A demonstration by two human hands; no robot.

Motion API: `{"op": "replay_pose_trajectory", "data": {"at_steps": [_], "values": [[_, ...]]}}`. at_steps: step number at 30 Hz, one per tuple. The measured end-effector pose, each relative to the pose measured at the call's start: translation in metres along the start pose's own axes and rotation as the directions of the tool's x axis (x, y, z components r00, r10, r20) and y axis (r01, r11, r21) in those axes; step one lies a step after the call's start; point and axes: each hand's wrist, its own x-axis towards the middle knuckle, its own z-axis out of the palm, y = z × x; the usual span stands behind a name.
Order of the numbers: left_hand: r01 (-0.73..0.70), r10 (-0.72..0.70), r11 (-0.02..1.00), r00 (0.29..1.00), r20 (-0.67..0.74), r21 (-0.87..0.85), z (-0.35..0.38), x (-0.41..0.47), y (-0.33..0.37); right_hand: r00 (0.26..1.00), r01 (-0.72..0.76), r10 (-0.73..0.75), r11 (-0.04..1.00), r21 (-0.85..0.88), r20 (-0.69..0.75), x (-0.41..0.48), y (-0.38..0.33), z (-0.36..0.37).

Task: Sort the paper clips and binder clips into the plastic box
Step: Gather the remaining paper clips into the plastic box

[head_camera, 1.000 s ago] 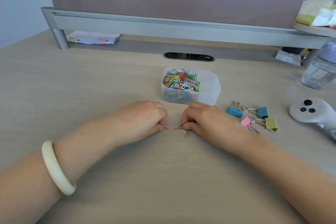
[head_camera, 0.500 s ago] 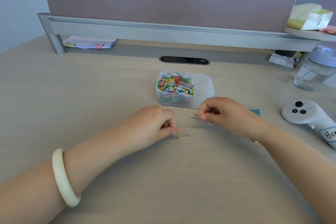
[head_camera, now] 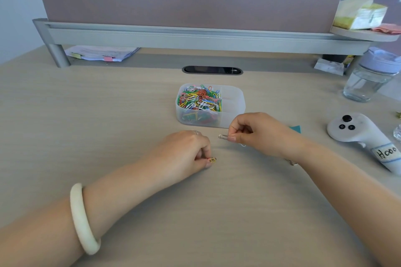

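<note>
One controller label (head_camera: 387, 154), right of the plastic box (head_camera: 232, 102), reads "Hooo".

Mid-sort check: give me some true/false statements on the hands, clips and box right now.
1. The right hand pinches a silver paper clip. True.
2. The left hand is open and holds nothing. False: its fingers pinch a small clip.
3. The plastic box holds coloured paper clips in its left compartment. True.
4. The white controller lies left of the box. False: it lies to the right.
</note>
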Motion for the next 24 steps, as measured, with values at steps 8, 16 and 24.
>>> {"op": "replay_pose_trajectory", "data": {"at_steps": [8,16,24], "values": [[-0.034,0.025,0.998,0.989,0.147,0.062,-0.003,0.009,0.007,1.0,-0.015,0.016,1.0,0.013,-0.018,-0.001,0.002,0.0],[-0.069,0.056,0.996,0.981,0.187,0.06,-0.004,0.009,0.003,0.998,-0.053,0.053,0.999,0.011,-0.043,-0.004,0.0,0.001],[-0.078,0.079,0.996,0.995,0.056,-0.032,-0.006,0.006,-0.025,0.974,0.015,-0.005,0.999,0.045,-0.227,0.058,-0.032,-0.024]]}}
